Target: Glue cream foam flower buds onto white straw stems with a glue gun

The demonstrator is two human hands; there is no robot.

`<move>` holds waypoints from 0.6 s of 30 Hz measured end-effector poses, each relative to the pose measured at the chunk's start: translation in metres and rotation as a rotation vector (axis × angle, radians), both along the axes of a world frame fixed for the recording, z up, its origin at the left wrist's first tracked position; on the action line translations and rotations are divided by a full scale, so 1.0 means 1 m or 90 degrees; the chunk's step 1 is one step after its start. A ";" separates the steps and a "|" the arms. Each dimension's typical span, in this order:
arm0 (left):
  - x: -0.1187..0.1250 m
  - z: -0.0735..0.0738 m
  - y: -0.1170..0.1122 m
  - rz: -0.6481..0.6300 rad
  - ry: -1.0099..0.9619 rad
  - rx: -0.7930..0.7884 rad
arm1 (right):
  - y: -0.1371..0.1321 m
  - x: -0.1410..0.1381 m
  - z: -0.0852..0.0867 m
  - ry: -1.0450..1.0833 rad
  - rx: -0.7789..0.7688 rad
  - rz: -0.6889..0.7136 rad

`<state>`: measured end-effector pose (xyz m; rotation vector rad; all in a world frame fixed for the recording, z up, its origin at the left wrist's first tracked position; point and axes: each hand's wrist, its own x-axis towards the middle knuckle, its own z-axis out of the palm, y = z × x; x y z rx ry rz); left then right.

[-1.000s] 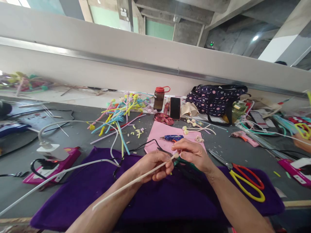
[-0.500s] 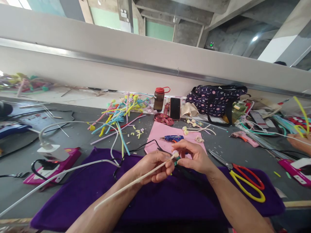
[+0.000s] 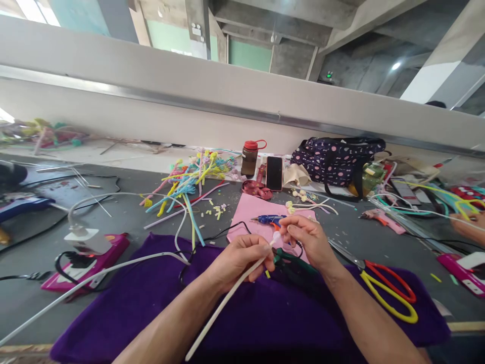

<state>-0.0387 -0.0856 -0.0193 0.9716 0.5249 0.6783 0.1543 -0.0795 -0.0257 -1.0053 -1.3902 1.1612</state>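
Head view: grey table [image 3: 131, 215], concrete ceiling [image 3: 261, 28]; your left hand [image 3: 244, 257] pinches the stem [image 3: 224, 304] below its tip [image 3: 278, 236]; right hand [image 3: 308, 241]: grip unclear.

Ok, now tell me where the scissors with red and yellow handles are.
In the head view, the scissors lie right of the right hand, their handles on the purple cloth and their blades pointing away over the grey table.
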 end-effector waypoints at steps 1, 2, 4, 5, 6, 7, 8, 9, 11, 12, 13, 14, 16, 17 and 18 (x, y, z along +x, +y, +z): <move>0.000 0.000 0.000 0.010 0.015 0.014 | 0.000 0.000 0.000 -0.001 -0.002 0.003; 0.000 0.000 -0.001 0.021 0.028 0.028 | 0.000 0.000 0.000 -0.006 -0.002 0.006; 0.000 -0.002 0.000 0.043 0.044 0.052 | -0.001 -0.001 0.001 -0.019 0.000 0.010; 0.000 -0.002 0.000 0.053 0.048 0.059 | -0.002 -0.001 0.001 -0.024 0.002 0.012; 0.000 -0.003 0.000 0.061 0.050 0.063 | -0.003 -0.002 0.002 -0.026 0.004 0.014; 0.000 -0.004 0.001 0.064 0.049 0.062 | -0.003 -0.002 0.002 -0.028 0.007 0.015; 0.000 -0.005 0.001 0.063 0.048 0.057 | -0.003 -0.002 0.003 -0.029 0.010 0.015; 0.000 -0.005 0.001 0.058 0.045 0.049 | -0.003 -0.002 0.003 -0.029 0.012 0.015; 0.001 -0.005 0.002 0.045 0.032 0.021 | -0.003 -0.002 0.002 -0.024 0.015 0.015; 0.001 -0.004 0.002 0.039 0.023 0.004 | -0.003 -0.001 0.002 -0.021 0.013 0.015; 0.001 -0.004 0.003 0.034 0.014 -0.013 | -0.003 -0.002 0.001 -0.015 0.011 0.012; 0.001 -0.004 0.003 0.031 0.005 -0.027 | -0.004 -0.002 0.001 -0.010 0.010 0.009; 0.002 -0.004 0.004 0.028 -0.006 -0.044 | -0.005 -0.002 0.001 -0.008 0.010 -0.002; 0.002 -0.004 0.004 0.027 -0.008 -0.048 | -0.005 -0.002 0.001 -0.010 0.011 -0.007; 0.002 -0.004 0.004 0.028 -0.008 -0.050 | -0.006 -0.003 0.001 -0.013 0.013 -0.011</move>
